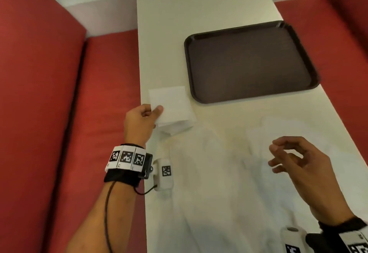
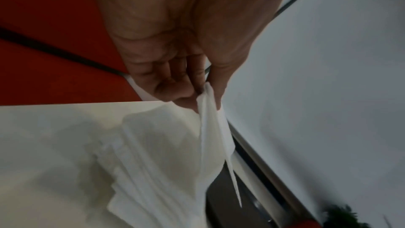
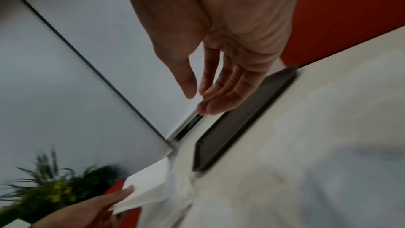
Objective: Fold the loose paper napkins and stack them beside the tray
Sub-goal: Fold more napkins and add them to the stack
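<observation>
My left hand (image 1: 151, 113) pinches a folded white napkin (image 1: 171, 103) by its near-left corner, thumb on top, just above a stack of folded napkins (image 1: 177, 127) at the table's left edge, left of the dark brown tray (image 1: 253, 61). In the left wrist view the pinched napkin (image 2: 210, 127) hangs from the fingers over the layered stack (image 2: 153, 171). My right hand (image 1: 286, 157) hovers empty with loosely curled fingers above loose white napkins (image 1: 229, 173) spread over the near table. The right wrist view shows the relaxed fingers (image 3: 219, 93), the tray (image 3: 241, 119) and the held napkin (image 3: 146, 195).
The long white table (image 1: 199, 24) runs away from me between red upholstered benches (image 1: 49, 93) on both sides. The tray holds nothing. A green plant (image 3: 57, 185) shows at the edge of the right wrist view.
</observation>
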